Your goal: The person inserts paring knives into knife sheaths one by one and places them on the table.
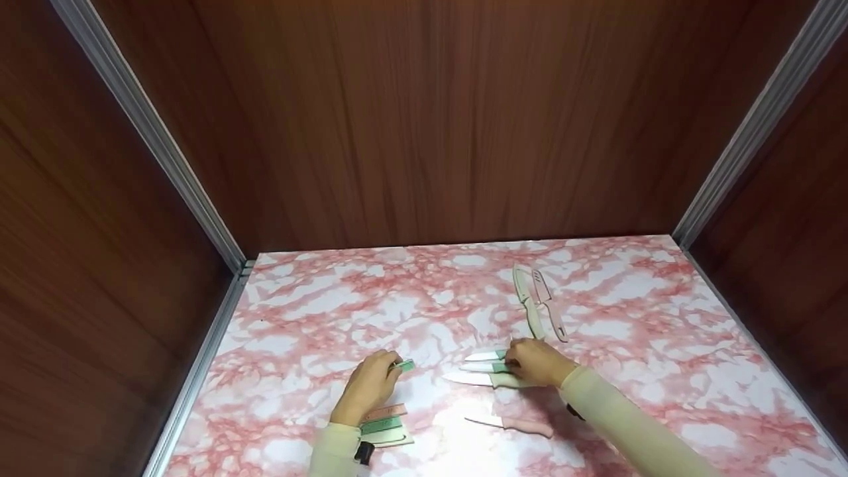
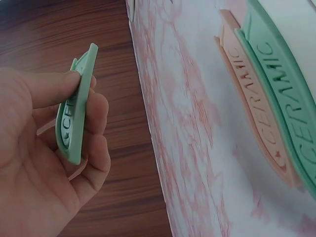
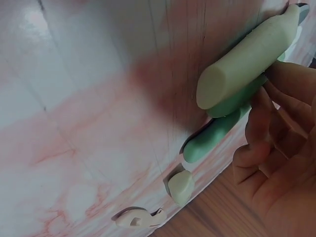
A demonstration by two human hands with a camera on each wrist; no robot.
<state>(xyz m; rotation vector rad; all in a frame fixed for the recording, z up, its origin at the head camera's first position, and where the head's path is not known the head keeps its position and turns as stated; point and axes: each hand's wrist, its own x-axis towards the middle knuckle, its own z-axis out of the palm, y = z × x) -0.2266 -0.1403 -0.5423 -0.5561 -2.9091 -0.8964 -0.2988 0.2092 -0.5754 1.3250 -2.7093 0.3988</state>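
Note:
My left hand (image 1: 372, 383) pinches a small green blade sheath (image 2: 76, 108) with raised lettering between thumb and fingers, above the table. Below it lie a pink sheath (image 2: 256, 103), a green sheath (image 2: 281, 84) and a pale green sheath (image 1: 384, 436). At the centre right, my right hand (image 1: 538, 362) has its curled fingers at the handles of two green-handled knives (image 3: 212, 138), seemingly pinching one; the fingers partly hide the contact. Alongside lies a larger knife with a pale green handle (image 3: 247, 64). Nearer the front is a pink-handled knife (image 1: 527, 426).
Behind the right hand lie a pale green knife (image 1: 532, 315) and a pink peeler-like tool (image 1: 555, 316), side by side. The marbled pink and white tabletop (image 1: 318, 318) is bounded by brown wood panels (image 1: 424, 132) at the back and sides, with metal rails (image 1: 199, 192) in the corners.

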